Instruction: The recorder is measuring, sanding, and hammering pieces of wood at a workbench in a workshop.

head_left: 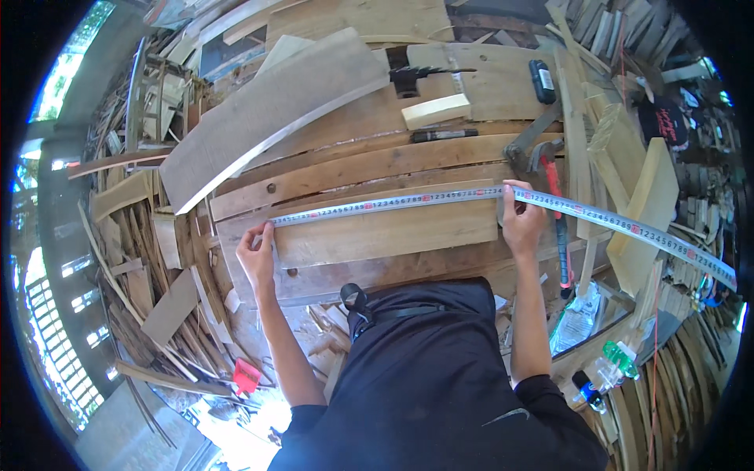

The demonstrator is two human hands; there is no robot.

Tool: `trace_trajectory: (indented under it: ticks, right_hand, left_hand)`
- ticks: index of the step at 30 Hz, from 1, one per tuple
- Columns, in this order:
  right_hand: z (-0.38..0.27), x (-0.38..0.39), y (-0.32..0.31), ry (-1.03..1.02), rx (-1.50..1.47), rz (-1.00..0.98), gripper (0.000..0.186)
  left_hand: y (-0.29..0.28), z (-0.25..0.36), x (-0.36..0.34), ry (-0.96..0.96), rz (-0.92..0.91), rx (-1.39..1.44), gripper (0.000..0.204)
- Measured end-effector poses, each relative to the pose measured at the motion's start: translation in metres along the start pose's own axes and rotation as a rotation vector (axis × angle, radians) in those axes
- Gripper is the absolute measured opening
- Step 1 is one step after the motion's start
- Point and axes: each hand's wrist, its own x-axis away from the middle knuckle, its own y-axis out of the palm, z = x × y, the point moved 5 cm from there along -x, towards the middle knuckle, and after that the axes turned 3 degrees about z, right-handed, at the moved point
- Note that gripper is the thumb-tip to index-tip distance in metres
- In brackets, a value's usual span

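Had loose wood (141, 292) stacked at far left. Pinched the end of a silver measuring tape (400, 200) between thumb and fingertips of the left hand (255, 247), drawn together at the left edge of a pale board (385, 235) laid flat on the workbench (338, 280). Stretched it straight along the board's upper edge. Gripped it again near the board's right end, thumb and fingertips of the right hand (524, 228) closed on it. Ran it onward across a red-and-black-handled tool (562, 247) toward far right.
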Motion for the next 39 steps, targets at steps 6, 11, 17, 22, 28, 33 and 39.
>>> trace_trajectory:
  ticks: [6,11,17,22,28,33,39]
  right_hand:
    - [-0.005,-0.01,0.009,-0.097,-0.009,0.054,0.013]
    - [-0.002,-0.015,0.009,-0.168,-0.044,0.07,0.015]
    - [-0.001,-0.01,0.002,-0.03,-0.073,0.021,0.017]
    - [-0.007,-0.013,0.004,-0.023,-0.02,-0.065,0.015]
    - [-0.014,-0.022,0.006,-0.17,-0.066,-0.061,0.016]
    - [-0.004,-0.026,0.01,0.012,0.028,-0.203,0.017]
    - [-0.001,-0.025,0.009,-0.028,-0.015,-0.158,0.018]
  left_hand:
    - [0.005,0.014,-0.009,0.045,0.041,-0.019,0.023]
    - [0.008,0.021,0.0,0.163,0.066,-0.034,0.02]
    - [-0.02,0.01,0.033,0.024,0.028,-0.037,0.019]
    - [-0.042,-0.005,0.06,0.011,-0.149,-0.157,0.017]
    - [-0.045,-0.025,0.064,-0.019,-0.155,-0.126,0.018]
    - [-0.046,-0.043,0.061,-0.145,-0.239,-0.053,0.021]
    - [-0.04,-0.035,0.064,-0.066,-0.22,-0.058,0.018]
